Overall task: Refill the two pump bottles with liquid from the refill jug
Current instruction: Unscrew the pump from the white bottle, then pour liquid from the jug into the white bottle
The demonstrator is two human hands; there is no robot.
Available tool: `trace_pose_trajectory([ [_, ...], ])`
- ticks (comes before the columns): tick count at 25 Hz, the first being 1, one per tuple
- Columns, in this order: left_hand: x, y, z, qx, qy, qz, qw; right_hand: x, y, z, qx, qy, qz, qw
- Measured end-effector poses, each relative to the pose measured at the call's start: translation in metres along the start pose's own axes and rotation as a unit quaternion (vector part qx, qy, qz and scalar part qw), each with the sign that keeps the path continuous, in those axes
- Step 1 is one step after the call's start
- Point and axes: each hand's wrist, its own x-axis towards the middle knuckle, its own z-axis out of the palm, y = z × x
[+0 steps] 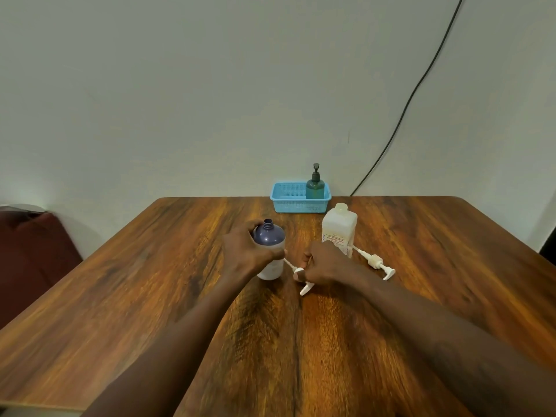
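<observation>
Left of the frame's centre, the left hand [245, 251] had its fingers wrapped around the uncapped purple bottle [270, 251] standing on the table [120, 281], which could tip if jostled, while the right hand [323, 263], fingers closed on a white pump head [302, 276], risked dripping residue near the white refill jug [339, 228].

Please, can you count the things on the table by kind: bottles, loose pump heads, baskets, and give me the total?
Bottles: 3: purple bottle, open, in the left hand; white bottle; green pump bottle, standing in the basket.
Loose pump heads: 2: one in the right hand; one lying on the table.
Baskets: 1: blue basket.
Total: 6
</observation>
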Motion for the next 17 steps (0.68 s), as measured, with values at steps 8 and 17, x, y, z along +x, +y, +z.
trace_pose_trajectory([
  [8,0.012,0.0,0.007,0.003,0.0,0.008,1.0,-0.005,0.006,-0.022,0.004,0.259,-0.07,0.963],
  [17,0.031,0.026,0.032,-0.025,0.001,0.052,0.998,0.009,0.031,-0.077,-0.003,0.316,-0.024,0.948],
])
